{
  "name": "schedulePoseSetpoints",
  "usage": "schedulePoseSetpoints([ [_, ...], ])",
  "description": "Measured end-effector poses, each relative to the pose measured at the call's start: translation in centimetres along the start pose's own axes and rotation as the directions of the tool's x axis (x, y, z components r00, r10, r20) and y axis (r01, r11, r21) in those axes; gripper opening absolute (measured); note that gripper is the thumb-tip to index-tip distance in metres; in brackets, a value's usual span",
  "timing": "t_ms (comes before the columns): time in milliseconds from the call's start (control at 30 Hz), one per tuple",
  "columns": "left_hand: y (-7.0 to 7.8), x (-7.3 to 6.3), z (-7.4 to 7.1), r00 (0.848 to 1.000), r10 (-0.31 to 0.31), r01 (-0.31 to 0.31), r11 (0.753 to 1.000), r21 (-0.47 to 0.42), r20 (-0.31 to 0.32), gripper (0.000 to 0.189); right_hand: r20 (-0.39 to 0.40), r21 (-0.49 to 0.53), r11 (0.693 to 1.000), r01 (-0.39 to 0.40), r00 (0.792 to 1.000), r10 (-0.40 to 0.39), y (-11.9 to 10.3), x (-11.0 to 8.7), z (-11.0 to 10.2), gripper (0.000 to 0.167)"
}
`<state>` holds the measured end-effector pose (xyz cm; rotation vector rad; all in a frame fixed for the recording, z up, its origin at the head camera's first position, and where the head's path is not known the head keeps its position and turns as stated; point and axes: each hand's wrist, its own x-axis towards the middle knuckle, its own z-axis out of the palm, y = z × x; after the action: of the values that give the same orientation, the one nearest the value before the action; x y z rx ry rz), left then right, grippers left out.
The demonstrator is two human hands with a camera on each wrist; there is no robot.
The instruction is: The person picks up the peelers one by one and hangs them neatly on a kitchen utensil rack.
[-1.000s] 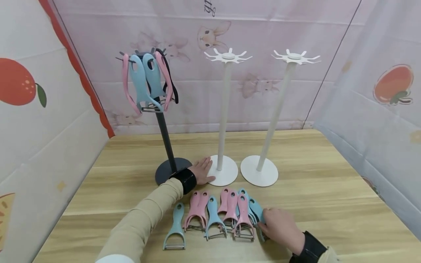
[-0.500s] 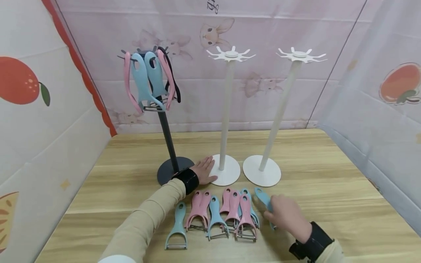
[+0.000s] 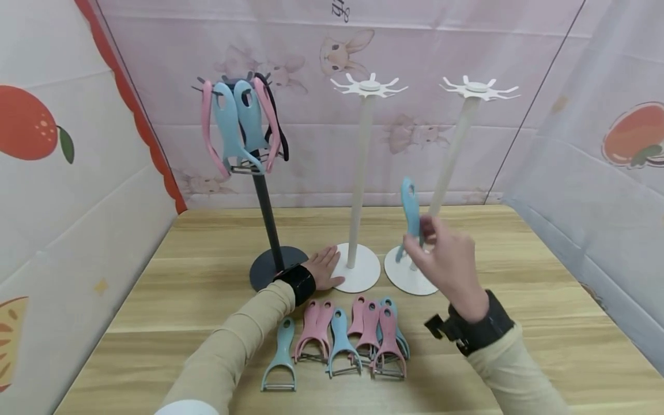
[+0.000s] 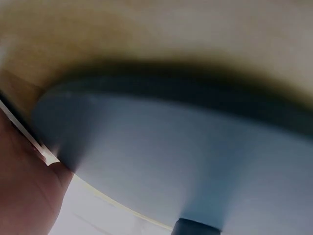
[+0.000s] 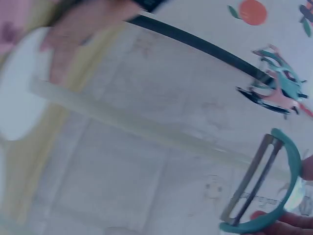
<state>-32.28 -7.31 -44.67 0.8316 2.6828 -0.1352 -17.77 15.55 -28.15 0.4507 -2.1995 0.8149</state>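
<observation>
A blue Y-shaped peeler (image 3: 410, 210) is pinched in my right hand (image 3: 451, 259), raised in front of the right white stand (image 3: 411, 276) with its handle up. In the right wrist view the peeler's metal blade (image 5: 252, 181) shows plainly, fingers behind its blue frame. My left hand (image 3: 323, 268) lies flat with spread fingers at the base of the middle white stand (image 3: 358, 276). Close beside that hand is the round base of the black stand (image 3: 259, 270), which fills much of the left wrist view. Pink and blue peelers (image 3: 340, 337) lie in a row on the table.
Several pink, blue and black peelers (image 3: 228, 121) hang from the black stand's hooks. Both white stands carry bare hook crowns (image 3: 369, 86) on tall poles. A single blue peeler (image 3: 282, 354) lies at the row's left end, near the left sleeve (image 3: 233, 340). Printed cloth walls surround the table.
My right hand has lifted the blue peeler from the right end of the row, up toward the right white stand. My left hand stays at the middle stand's base.
</observation>
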Motion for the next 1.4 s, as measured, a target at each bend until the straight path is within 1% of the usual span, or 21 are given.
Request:
schedulePoseSetpoints([
  [67, 0.0, 0.2, 0.1, 1.000, -0.002, 0.002, 1.000, 0.001, -0.006, 0.076, -0.096, 0.054, 0.998, 0.031, 0.995, -0.026, -0.8, 1.9, 0.0, 0.019],
  [133, -0.1, 0.4, 0.3, 1.000, -0.001, 0.001, 1.000, 0.006, -0.018, 0.076, -0.172, 0.084, 0.994, 0.066, 0.984, -0.051, -1.6, 3.8, 0.0, 0.021],
  [233, -0.3, 0.7, 0.6, 1.000, 0.006, -0.006, 1.000, 0.006, -0.030, 0.076, -0.240, 0.083, 0.991, 0.106, 0.967, -0.084, -2.7, 6.2, 0.1, 0.023],
  [333, -0.3, 0.6, 0.6, 1.000, 0.010, -0.010, 1.000, 0.000, -0.018, 0.077, -0.266, 0.069, 0.992, 0.110, 0.960, -0.088, -3.4, 8.1, 0.3, 0.025],
  [433, -0.3, 0.5, 0.4, 1.000, 0.010, -0.010, 1.000, 0.003, -0.001, 0.077, -0.272, 0.076, 0.992, 0.097, 0.960, -0.073, -3.8, 9.4, 0.8, 0.026],
  [600, -0.1, 0.3, 0.2, 1.000, 0.001, -0.001, 1.000, 0.002, -0.002, 0.076, -0.255, 0.070, 0.994, 0.079, 0.965, -0.059, -4.0, 10.7, 1.5, 0.026],
  [867, 0.0, 0.3, 0.4, 1.000, -0.009, 0.009, 1.000, 0.000, -0.017, 0.076, -0.213, 0.077, 0.995, 0.058, 0.976, -0.041, -4.0, 10.9, 2.2, 0.026],
  [1100, -0.2, 0.5, 0.6, 0.999, 0.006, -0.007, 1.000, -0.020, -0.033, 0.075, -0.199, 0.052, 0.998, 0.032, 0.980, -0.021, -3.8, 10.2, 2.0, 0.032],
  [1200, -0.3, 0.5, 0.6, 0.999, 0.008, -0.009, 0.999, -0.033, -0.037, 0.075, -0.187, 0.027, 0.999, 0.026, 0.982, -0.021, -3.3, 9.2, 1.7, 0.035],
  [1267, -0.3, 0.6, 0.7, 0.999, 0.010, -0.011, 0.999, -0.030, -0.039, 0.074, -0.159, 0.006, 1.000, 0.017, 0.987, -0.016, -2.8, 8.3, 1.5, 0.037],
  [1400, -0.3, 0.4, 0.6, 0.999, 0.014, -0.015, 0.999, -0.030, -0.038, 0.075, -0.046, -0.080, 0.997, 0.015, 0.999, -0.019, -1.6, 5.5, 1.4, 0.041],
])
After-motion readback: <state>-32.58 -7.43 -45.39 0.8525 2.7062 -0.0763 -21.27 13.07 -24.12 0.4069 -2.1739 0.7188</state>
